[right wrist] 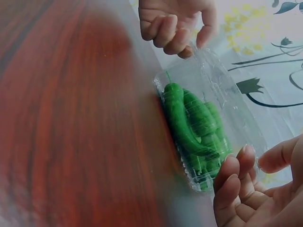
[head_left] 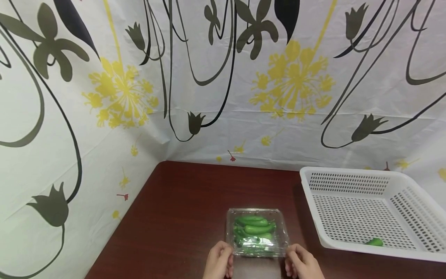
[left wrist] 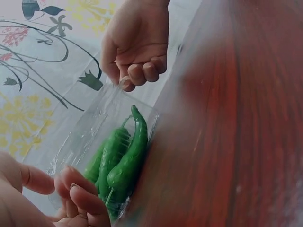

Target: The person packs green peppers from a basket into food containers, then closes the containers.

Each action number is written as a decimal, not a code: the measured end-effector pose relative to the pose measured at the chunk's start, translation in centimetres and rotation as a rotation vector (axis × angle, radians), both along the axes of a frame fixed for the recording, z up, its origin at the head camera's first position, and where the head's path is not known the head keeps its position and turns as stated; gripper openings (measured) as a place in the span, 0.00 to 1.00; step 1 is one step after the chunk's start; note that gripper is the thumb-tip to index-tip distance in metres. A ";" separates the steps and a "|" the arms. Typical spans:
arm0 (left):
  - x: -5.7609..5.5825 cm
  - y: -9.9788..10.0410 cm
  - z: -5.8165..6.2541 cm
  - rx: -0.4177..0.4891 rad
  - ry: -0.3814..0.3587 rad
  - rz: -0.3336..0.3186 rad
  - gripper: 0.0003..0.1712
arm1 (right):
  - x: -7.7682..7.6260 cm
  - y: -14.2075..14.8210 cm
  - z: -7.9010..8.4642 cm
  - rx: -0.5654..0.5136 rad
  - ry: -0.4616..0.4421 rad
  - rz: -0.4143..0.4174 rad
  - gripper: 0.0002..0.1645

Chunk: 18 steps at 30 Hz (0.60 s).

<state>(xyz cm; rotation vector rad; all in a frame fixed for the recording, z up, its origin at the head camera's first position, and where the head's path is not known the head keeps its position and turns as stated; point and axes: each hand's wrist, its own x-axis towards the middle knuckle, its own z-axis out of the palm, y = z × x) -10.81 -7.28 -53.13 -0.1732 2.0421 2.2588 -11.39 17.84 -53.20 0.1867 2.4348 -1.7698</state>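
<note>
A clear plastic clamshell box with several green peppers inside is on the dark red table, in front of me. At its near left corner my left hand pinches the edge between thumb and curled fingers. My right hand does the same at the near right corner. In the left wrist view the right hand holds the lid's rim by thumb and forefinger; the left hand shows a like pinch in the right wrist view. Peppers show through the transparent side wall.
To the right stands a white plastic basket with slotted walls, one green pepper lying on its floor near the front. Behind and to the left of the table hangs a white cloth printed with flowers.
</note>
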 end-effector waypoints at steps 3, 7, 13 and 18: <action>0.0 0.1 -0.1 0.009 0.005 0.016 0.02 | 0.1 -0.2 -0.1 -0.022 0.011 -0.002 0.09; 0.0 0.1 -0.2 0.021 0.011 0.023 0.03 | 0.1 -0.4 -0.2 -0.062 0.025 -0.011 0.10; 0.0 0.0 -0.1 0.031 0.017 0.007 0.03 | 0.1 -0.5 -0.4 -0.109 0.029 -0.026 0.10; 0.0 0.0 -0.1 0.032 0.036 -0.014 0.03 | 0.0 -0.6 -0.4 -0.142 0.037 -0.025 0.10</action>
